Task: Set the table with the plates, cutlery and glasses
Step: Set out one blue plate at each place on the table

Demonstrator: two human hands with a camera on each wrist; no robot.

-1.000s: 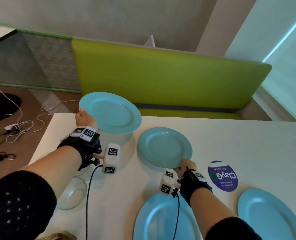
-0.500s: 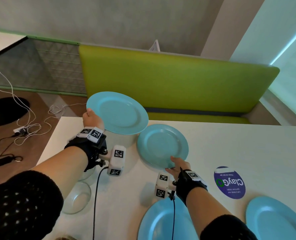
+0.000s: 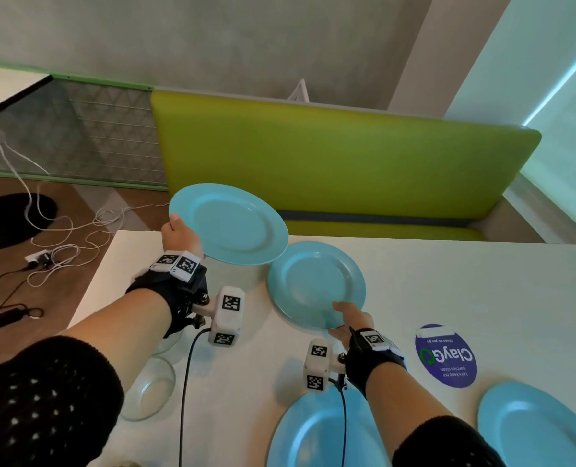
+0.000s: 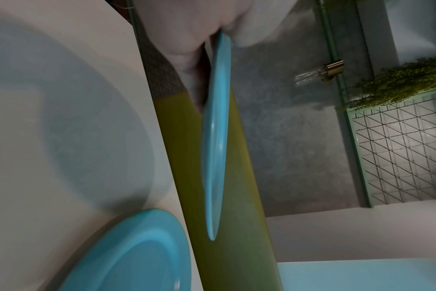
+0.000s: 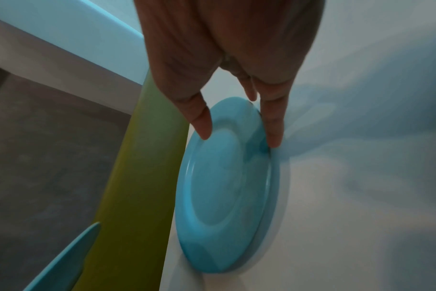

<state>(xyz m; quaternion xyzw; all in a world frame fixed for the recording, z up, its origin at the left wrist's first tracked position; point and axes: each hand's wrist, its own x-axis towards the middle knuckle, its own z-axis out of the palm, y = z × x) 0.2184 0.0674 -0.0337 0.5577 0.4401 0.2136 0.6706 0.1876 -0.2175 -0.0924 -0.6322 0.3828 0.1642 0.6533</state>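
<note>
My left hand (image 3: 178, 232) grips a light blue plate (image 3: 229, 224) by its left rim and holds it level in the air over the table's far left part. The left wrist view shows that plate (image 4: 215, 137) edge-on, pinched between thumb and fingers. A second blue plate (image 3: 316, 284) lies flat on the white table (image 3: 448, 281) just right of the held one. My right hand (image 3: 342, 320) touches its near rim. In the right wrist view the fingers (image 5: 274, 135) are straight at the edge of this plate (image 5: 224, 177), with the thumb over its rim.
Two more blue plates lie near me, one at the front middle (image 3: 313, 433) and one at the front right (image 3: 535, 429). Clear glass bowls (image 3: 148, 389) stand under my left forearm. A purple sticker (image 3: 446, 355) is on the table. A green bench (image 3: 313, 156) runs behind; cables (image 3: 61, 230) lie on the floor.
My right hand set its plate flat on the table and loosened from a grip to straight fingers at the rim. The left hand carried its plate slightly right, toward the other plate.
</note>
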